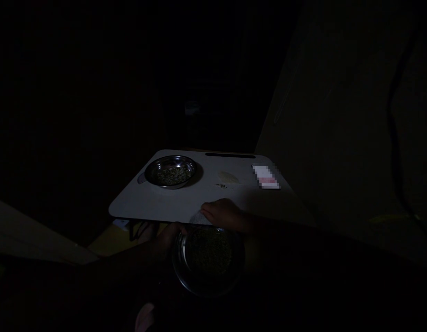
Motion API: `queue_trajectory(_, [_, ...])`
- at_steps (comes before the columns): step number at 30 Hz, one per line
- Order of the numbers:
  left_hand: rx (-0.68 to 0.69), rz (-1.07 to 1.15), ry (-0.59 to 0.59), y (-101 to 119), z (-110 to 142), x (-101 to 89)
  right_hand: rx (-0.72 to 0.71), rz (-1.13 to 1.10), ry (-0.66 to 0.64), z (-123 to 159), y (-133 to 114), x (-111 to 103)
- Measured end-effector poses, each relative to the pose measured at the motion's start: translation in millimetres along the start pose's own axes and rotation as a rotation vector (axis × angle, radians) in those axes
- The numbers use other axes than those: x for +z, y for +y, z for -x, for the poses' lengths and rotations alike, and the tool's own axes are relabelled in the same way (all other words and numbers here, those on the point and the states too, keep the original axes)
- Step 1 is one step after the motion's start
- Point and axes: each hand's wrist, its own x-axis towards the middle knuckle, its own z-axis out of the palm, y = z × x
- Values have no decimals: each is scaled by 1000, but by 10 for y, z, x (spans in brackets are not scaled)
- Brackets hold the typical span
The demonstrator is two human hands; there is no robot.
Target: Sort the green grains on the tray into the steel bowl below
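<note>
The scene is very dark. Below the front edge of a small white table sits a steel bowl (181,258) with a greenish, grainy mass in it. My left hand (170,234) is closed at the bowl's upper left rim. My right hand (223,215) is at the table's front edge, above the bowl, its fingers pressed together. By its fingertips lies a pale greyish patch (198,217), too dim to name. Whether anything is inside the right hand is hidden. Farther back on the table, a pale scatter of grains (229,177) lies beside a few darker bits (221,186).
A second steel bowl (170,186) with pale and green bits stands at the left of the white table (144,203). A phone-like flat object (266,177), blurred out, lies at the right. A dark slot (230,156) runs along the back edge. A wall (337,138) rises at right.
</note>
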Motion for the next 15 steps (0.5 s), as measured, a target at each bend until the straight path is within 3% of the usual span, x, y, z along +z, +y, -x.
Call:
queue_trajectory(7, [31,-55,65,47,106,41,78,-9,30,126,169,-39])
queue_trajectory(15, [51,-85,117,69,154,86,420,84,61,314,770,-77])
